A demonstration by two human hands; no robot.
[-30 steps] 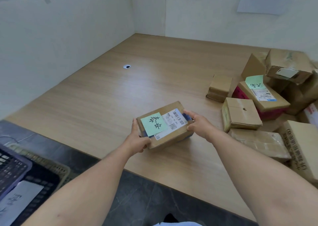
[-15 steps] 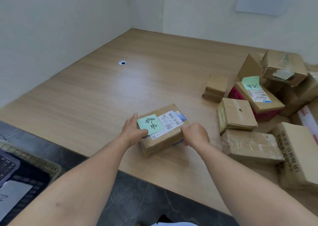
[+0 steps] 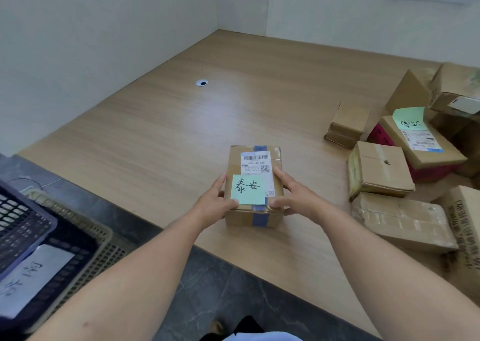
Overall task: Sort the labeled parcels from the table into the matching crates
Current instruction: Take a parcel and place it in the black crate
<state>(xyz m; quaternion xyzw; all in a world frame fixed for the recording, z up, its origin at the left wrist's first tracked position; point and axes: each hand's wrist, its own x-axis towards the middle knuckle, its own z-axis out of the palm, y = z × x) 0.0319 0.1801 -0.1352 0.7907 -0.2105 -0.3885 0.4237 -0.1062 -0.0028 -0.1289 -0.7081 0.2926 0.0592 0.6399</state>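
Parcel (image 3: 253,185) was near the table (image 3: 181,133) edge, my left hand (image 3: 213,203) and right hand (image 3: 296,198) gripping its sides (thumbs on top), so a loose hold could have dropped it short of the crate (image 3: 26,224).

View: one wide-angle camera worn on the head (the rig's only view).
Position: above the near edge of the surface (image 3: 181,138), over the floor (image 3: 220,288) just in front of it.
Facing: forward and down, toward the surface's far corner.
Nearness: close, at arm's length; the left hand (image 3: 213,203) and right hand (image 3: 293,198) grip the parcel (image 3: 255,159) mid-frame, at the surface's near part.
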